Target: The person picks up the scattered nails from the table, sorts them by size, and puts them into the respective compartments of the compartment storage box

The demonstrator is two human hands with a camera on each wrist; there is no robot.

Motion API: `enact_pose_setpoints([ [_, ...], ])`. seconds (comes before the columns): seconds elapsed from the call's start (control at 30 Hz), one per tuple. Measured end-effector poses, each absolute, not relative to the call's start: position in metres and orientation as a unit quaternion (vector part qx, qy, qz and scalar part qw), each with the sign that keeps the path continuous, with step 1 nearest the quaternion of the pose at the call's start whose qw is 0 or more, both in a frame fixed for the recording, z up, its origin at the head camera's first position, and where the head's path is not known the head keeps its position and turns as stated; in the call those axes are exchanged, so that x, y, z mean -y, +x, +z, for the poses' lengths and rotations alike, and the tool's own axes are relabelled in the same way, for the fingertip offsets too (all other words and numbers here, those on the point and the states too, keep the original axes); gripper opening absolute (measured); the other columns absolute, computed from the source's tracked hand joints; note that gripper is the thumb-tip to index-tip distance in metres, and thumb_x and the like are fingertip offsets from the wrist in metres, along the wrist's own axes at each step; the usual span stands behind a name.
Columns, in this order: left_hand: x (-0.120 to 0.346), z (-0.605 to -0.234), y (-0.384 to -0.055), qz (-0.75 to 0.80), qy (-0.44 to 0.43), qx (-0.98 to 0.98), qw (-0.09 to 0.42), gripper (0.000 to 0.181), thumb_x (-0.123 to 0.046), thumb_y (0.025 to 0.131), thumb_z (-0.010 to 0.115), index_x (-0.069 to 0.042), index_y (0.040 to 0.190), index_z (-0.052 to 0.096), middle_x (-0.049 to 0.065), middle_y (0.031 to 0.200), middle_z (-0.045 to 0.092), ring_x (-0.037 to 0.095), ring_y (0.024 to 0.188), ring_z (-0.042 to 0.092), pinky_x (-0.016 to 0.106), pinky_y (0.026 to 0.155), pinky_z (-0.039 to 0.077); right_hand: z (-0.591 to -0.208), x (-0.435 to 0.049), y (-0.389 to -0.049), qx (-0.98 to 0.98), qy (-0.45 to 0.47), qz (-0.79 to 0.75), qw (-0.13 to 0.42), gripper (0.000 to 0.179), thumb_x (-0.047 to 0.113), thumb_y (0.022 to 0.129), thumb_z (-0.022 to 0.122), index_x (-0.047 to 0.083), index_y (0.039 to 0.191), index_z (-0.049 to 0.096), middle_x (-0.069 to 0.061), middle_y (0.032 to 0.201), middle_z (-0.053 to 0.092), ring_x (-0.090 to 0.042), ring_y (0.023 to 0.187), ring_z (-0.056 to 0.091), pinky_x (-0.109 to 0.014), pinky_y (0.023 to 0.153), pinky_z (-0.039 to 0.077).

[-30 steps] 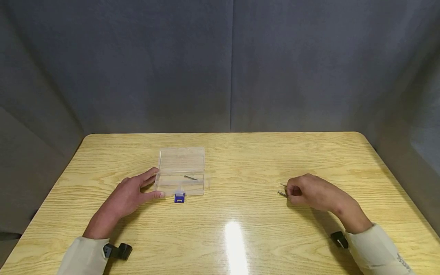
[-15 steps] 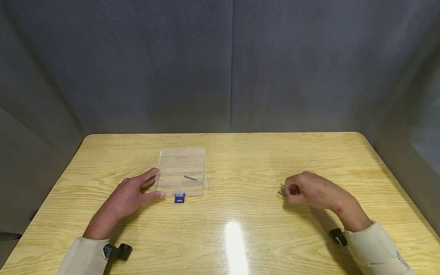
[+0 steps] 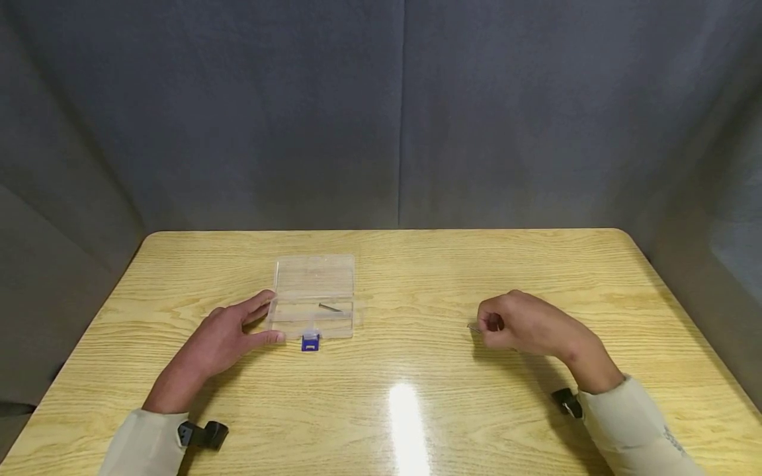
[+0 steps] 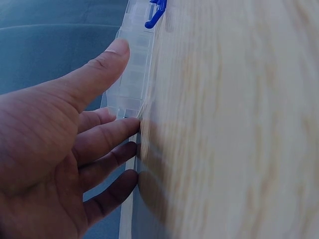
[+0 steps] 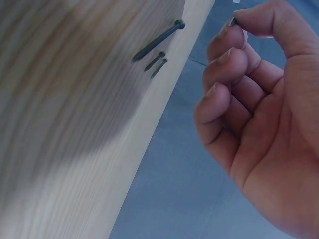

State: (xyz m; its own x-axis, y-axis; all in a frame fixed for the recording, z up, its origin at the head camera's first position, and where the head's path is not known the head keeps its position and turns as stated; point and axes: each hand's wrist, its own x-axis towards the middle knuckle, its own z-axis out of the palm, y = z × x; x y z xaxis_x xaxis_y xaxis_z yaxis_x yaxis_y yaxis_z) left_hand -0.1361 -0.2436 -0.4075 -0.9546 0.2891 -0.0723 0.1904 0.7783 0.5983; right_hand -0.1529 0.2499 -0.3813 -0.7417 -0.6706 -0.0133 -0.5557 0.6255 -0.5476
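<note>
A clear plastic box (image 3: 280,328) lies with its lid (image 3: 315,276) folded back on the table. One screw (image 3: 330,308) rests in its rear compartment, and a blue latch (image 3: 310,342) hangs at the front. My left hand (image 3: 223,340) rests against the box's left end, thumb near the front corner, fingers extended along the side. My right hand (image 3: 530,327) pinches a small screw (image 3: 473,328) between thumb and index finger, the other fingers curled loosely. In the right wrist view a larger screw (image 5: 158,41) and two smaller screws (image 5: 154,61) lie beside that hand.
The wood-grain table (image 3: 381,370) has rounded far corners and a bright glare patch near the front. Grey fabric panels (image 3: 268,119) stand behind it and at both sides. Each wrist carries a small black camera (image 3: 205,435).
My right hand has shifted left and slightly away from me, with a screw between its fingertips. The left hand and the box have stayed in place.
</note>
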Motion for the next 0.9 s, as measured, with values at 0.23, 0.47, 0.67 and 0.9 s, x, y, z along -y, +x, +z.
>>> enact_pose_setpoints([
  [0.23,0.243,-0.407,-0.135,0.304,0.128,-0.941,0.080,0.091,-0.051,0.091,0.076,-0.004,0.159,0.038,0.019,0.141,0.059,0.046,0.141,0.039,0.065,0.109,0.036,-0.379,-0.238,-0.156,-0.892,-0.343,-0.270,0.116,0.029,-0.003,0.084,0.065,0.025,0.076,0.060,0.014,0.069,0.052,-0.003,0.059,0.044,-0.023,0.056,0.039],
  [0.47,0.245,-0.406,-0.135,0.303,0.129,-0.941,0.078,0.091,-0.053,0.091,0.074,-0.004,0.159,0.038,0.018,0.140,0.060,0.046,0.139,0.042,0.064,0.108,0.037,-0.374,-0.218,-0.164,-0.891,-0.349,-0.268,0.112,0.027,-0.001,0.082,0.064,0.024,0.076,0.060,0.014,0.069,0.053,-0.002,0.059,0.042,-0.024,0.058,0.038],
  [0.67,0.245,-0.406,-0.135,0.304,0.128,-0.941,0.080,0.091,-0.053,0.091,0.075,-0.005,0.159,0.038,0.019,0.140,0.059,0.046,0.140,0.041,0.065,0.109,0.036,-0.371,-0.199,-0.169,-0.886,-0.373,-0.259,0.099,0.025,0.001,0.081,0.066,0.025,0.075,0.061,0.016,0.068,0.053,-0.002,0.060,0.043,-0.024,0.058,0.039],
  [0.9,0.243,-0.406,-0.135,0.305,0.128,-0.940,0.083,0.092,-0.054,0.091,0.075,-0.004,0.160,0.038,0.019,0.141,0.059,0.046,0.140,0.041,0.065,0.109,0.036,-0.370,-0.183,-0.174,-0.883,-0.378,-0.258,0.106,0.025,0.000,0.080,0.067,0.024,0.074,0.061,0.015,0.068,0.053,-0.003,0.060,0.044,-0.024,0.058,0.039],
])
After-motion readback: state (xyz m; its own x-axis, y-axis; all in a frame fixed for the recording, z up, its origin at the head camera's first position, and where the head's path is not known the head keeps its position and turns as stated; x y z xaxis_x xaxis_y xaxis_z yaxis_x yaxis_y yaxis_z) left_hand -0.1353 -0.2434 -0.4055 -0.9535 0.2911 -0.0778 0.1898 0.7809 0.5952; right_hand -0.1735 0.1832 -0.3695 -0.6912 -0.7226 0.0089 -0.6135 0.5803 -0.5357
